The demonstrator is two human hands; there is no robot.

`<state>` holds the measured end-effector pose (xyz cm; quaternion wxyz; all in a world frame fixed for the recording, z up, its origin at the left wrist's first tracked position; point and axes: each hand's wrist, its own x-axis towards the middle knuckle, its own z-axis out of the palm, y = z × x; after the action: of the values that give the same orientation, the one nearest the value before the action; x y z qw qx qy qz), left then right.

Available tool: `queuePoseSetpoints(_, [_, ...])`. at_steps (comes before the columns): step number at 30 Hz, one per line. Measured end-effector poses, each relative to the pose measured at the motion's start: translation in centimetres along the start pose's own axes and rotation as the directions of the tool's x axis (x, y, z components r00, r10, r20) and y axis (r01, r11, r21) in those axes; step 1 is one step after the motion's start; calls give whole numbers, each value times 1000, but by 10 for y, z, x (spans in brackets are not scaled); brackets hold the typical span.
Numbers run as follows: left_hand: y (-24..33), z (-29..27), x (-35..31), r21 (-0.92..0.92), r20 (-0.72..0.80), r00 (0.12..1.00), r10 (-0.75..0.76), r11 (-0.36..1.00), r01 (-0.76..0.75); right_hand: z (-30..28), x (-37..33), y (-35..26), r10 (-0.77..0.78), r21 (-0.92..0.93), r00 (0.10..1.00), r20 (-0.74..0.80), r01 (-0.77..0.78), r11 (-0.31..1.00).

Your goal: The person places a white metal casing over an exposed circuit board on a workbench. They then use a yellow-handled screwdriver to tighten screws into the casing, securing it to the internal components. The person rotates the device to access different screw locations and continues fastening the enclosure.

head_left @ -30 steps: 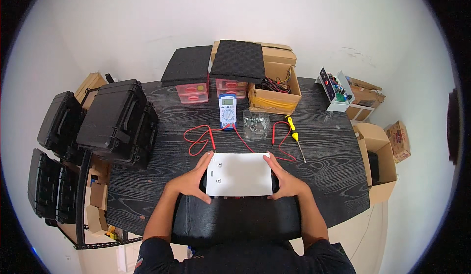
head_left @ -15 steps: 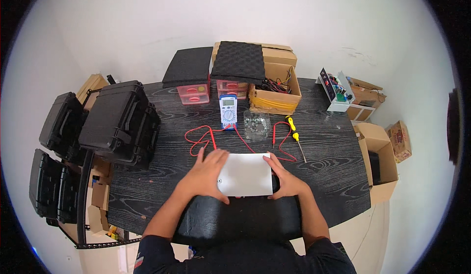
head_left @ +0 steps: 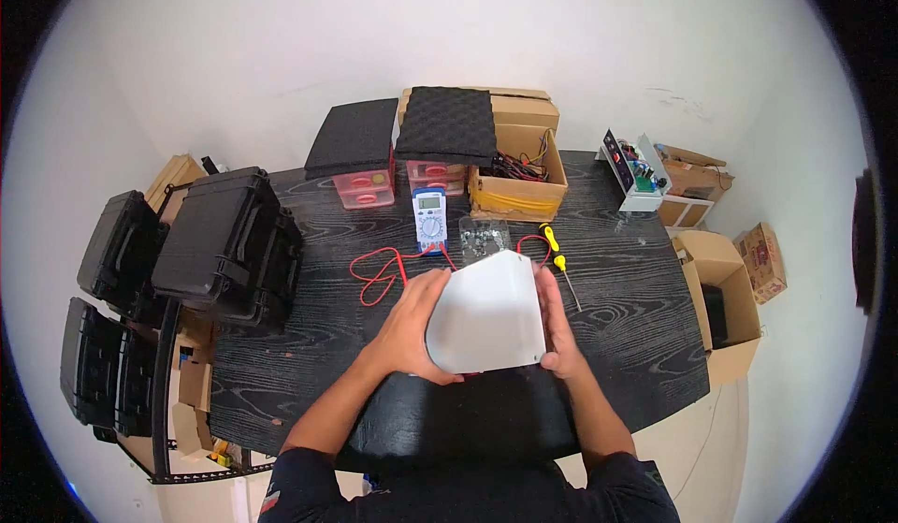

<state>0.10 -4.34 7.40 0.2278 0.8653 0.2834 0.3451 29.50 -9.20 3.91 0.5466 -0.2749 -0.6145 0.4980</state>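
Observation:
A smooth white metal casing [head_left: 488, 312] is held between my two hands above the near part of the dark table, tilted so that one broad face shows. My left hand [head_left: 413, 326] grips its left edge, with the thumb at the lower corner. Against the right edge lies my right hand [head_left: 557, 326], fingers along the side and thumb by the lower right corner. The casing's underside is hidden. Beyond it stand a blue and white multimeter [head_left: 430, 222] with red test leads [head_left: 374, 278] and a clear tray of small parts [head_left: 484, 238].
A yellow and black screwdriver [head_left: 561, 263] lies right of the tray. Behind are red-fronted drawer boxes [head_left: 365, 189] under black foam and a cardboard box [head_left: 519, 196] of cables. Black hard cases [head_left: 220, 242] stand left; an opened white unit with circuit boards [head_left: 641, 175] sits far right.
The casing has been lifted and tilted, so more of its face shows, its far edge now nearer the parts tray. Both hands moved with it; my right hand shifted along its right side.

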Motion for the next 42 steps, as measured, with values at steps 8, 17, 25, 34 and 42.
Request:
queuePoseSetpoints(8, [-60,65,-26,-63,-232,971,60,995,-76,40,14,-8,41,-142,999,13,-39,989])
queuePoseSetpoints(17, [-80,69,-25,-139,-165,986,38,988,-61,45,26,-2,5,-340,997,80,22,940])
queuePoseSetpoints(25, [-90,74,-29,-169,-152,988,38,984,-64,49,26,3,-40,-318,999,7,40,947])
queuePoseSetpoints(34, [-92,66,-26,-237,-128,991,39,969,-69,35,33,3,-136,-421,989,56,146,895])
queuePoseSetpoints(42, [-17,-9,37,-96,-202,943,265,953,-289,-28,132,22,-36,-872,997,-74,-47,488])
